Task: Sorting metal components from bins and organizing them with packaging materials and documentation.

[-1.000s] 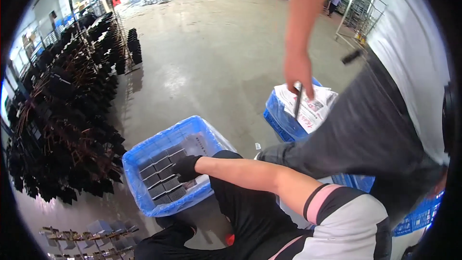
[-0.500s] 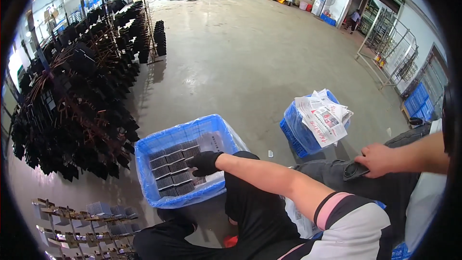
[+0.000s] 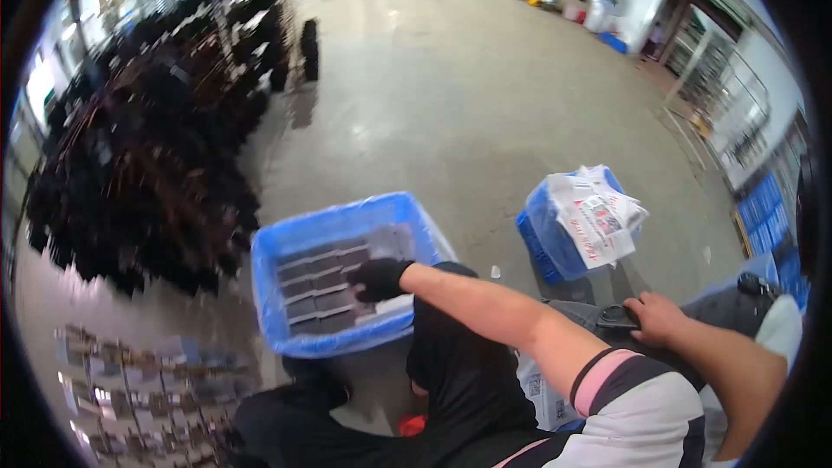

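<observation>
My right hand, in a black glove, reaches into a blue crate lined with clear plastic. Its palm faces down, over the right end of the rows of thin grey plates stacked there. Blur hides whether its fingers pinch a plate. A paper sheet covers part of the crate's right side. My left hand is out of view. To my right, a co-worker's bare hand holds a dark, flat device over grey trousers.
Newspapers top another blue crate on the right. A large rack of black parts stands on the left. Another rack with small metal pieces fills the lower left. Wire frames lean by the right wall.
The view has shifted slightly and is blurrier. My gloved hand stays over the plates. The co-worker's forearm has swung lower, so the elbow now shows; the device remains in that hand.
</observation>
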Demonstrator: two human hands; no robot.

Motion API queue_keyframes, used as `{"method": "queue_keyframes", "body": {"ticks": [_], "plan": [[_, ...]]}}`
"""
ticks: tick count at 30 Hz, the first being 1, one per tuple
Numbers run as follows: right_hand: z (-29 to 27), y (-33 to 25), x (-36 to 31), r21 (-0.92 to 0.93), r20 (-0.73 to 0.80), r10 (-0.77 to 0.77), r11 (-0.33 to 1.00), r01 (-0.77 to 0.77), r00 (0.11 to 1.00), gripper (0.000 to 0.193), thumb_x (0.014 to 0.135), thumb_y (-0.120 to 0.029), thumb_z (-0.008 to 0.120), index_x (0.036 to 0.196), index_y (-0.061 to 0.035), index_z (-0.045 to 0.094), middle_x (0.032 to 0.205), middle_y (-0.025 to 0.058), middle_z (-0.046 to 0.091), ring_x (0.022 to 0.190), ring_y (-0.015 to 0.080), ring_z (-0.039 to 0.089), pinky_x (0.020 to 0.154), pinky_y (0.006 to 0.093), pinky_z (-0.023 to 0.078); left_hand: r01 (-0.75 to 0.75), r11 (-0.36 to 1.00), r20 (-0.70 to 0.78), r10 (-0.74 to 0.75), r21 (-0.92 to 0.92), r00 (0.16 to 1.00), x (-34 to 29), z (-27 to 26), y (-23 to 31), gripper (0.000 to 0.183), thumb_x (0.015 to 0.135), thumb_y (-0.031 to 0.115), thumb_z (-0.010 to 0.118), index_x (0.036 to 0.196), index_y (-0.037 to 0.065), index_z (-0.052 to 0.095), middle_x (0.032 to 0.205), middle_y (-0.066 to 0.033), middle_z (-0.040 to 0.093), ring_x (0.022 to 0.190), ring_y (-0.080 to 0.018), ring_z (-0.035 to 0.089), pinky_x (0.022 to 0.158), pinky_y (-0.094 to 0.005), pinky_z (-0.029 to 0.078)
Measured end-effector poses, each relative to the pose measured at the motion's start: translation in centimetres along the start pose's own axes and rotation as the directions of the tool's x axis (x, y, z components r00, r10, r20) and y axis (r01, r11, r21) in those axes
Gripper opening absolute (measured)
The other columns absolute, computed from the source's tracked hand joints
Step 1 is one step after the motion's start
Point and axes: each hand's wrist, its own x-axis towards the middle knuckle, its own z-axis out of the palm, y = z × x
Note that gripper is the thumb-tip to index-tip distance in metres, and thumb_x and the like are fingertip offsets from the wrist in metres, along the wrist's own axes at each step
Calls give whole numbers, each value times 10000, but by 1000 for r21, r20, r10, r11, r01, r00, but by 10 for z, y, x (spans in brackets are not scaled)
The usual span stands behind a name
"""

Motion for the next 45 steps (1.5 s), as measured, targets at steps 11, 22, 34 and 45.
{"method": "queue_keyframes", "body": {"ticks": [11,22,34,45], "plan": [[-39,-1,-24,-12,-47,30,999,-31,998,305,879,-175,657,1160,-64,614,708,134,646,606,219,642,569,356,494,-379,635,125,407,673,905,1,48,35,163,867,89,679,1011,52,613,894,-73,671,802,-183,641,682,-348,522],[-40,-25,-23,130,71,165,976,-173,984,276,883,-176,646,1126,-50,608,700,123,648,593,218,644,559,368,498,240,962,-76,-251,-128,965,-5,59,31,160,961,188,625,1043,69,558,870,-33,620,747,-140,615,703,-267,541],[-35,-22,-13,125,57,80,988,-87,995,269,887,-182,646,1111,-36,613,681,123,646,582,217,645,559,372,493,207,969,49,-202,-135,978,112,126,119,276,946,210,621,1187,76,622,872,-60,661,734,-194,645,642,-346,527],[-42,-26,-15,154,69,122,979,-131,990,253,893,-185,643,1107,-56,599,671,118,641,591,224,639,574,373,487,215,937,-164,-174,276,971,195,140,77,313,862,207,654,1155,95,662,759,-127,674,643,-247,639,578,-389,500]]}}
